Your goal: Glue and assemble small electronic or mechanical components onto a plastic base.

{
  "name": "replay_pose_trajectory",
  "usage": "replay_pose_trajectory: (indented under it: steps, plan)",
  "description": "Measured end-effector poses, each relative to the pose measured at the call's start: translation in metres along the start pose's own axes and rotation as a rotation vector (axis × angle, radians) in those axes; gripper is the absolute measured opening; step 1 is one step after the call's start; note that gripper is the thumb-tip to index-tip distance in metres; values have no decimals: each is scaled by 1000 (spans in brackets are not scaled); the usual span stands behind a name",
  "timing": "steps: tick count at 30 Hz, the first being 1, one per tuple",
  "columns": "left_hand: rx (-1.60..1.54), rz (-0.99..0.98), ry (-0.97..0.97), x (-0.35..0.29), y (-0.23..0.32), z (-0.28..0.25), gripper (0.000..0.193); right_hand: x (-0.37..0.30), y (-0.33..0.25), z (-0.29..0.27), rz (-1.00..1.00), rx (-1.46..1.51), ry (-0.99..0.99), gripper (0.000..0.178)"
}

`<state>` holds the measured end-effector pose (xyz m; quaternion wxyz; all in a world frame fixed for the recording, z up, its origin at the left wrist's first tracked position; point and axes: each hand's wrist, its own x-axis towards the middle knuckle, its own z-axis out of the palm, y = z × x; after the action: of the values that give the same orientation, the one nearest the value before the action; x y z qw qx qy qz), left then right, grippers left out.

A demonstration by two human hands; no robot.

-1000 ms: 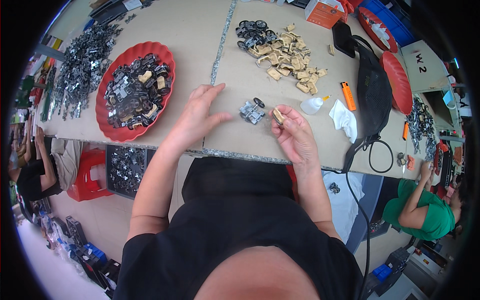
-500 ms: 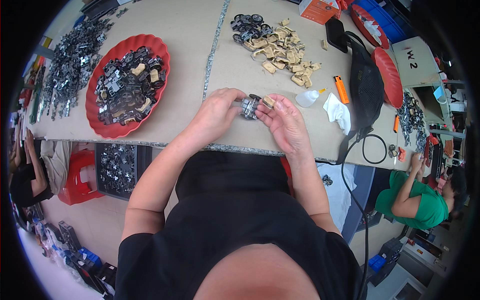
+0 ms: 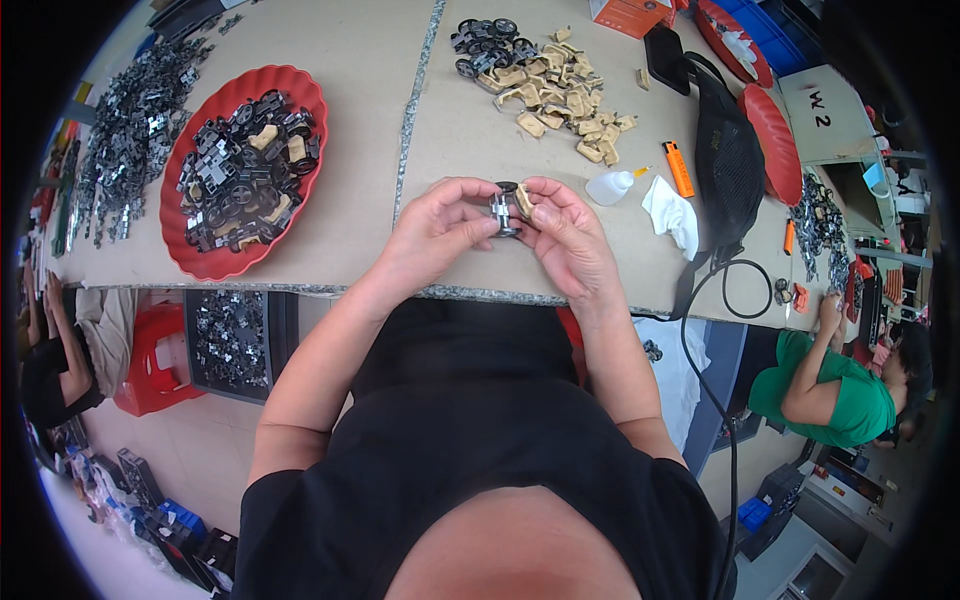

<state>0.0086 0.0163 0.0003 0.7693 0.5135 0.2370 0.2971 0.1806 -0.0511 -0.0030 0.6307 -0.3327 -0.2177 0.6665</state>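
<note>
Close to the table's front edge, my left hand [image 3: 450,222] grips a small grey wheeled toy chassis [image 3: 502,212] with dark wheels. My right hand [image 3: 568,232] pinches a tan plastic part [image 3: 523,200] against or right beside the chassis; whether the two are joined I cannot tell. Beyond my hands lies a heap of tan parts [image 3: 570,95], with several dark wheeled chassis [image 3: 487,45] at its far left. To the left stands a red scalloped bowl [image 3: 172,205] full of wheeled chassis, a few tan parts among them.
Right of my hands lie a white dropper bottle [image 3: 608,187], an orange lighter [image 3: 678,168], a white tissue [image 3: 670,215] and a black bag [image 3: 728,170] with a cable. Grey parts [image 3: 130,130] are heaped far left. A person in green [image 3: 825,390] sits at right.
The chassis has been turned between my hands, its wheels now at top and bottom. The tan part has moved left and close against it. My view has shifted slightly.
</note>
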Motion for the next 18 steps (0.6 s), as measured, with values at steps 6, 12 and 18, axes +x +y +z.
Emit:
replay_pose_trajectory:
  steps: [6, 12, 18]
  plan:
    - [443, 120, 56, -1, 1, 0, 26, 0, -2, 2, 10, -71, -15, 31]
    - [357, 163, 48, -1, -5, 0, 30, 1, 1, 2, 9, -66, 4, 30]
    - [329, 144, 58, -2, -4, 2, 32, 1, 1, 0, 21, -50, -22, 30]
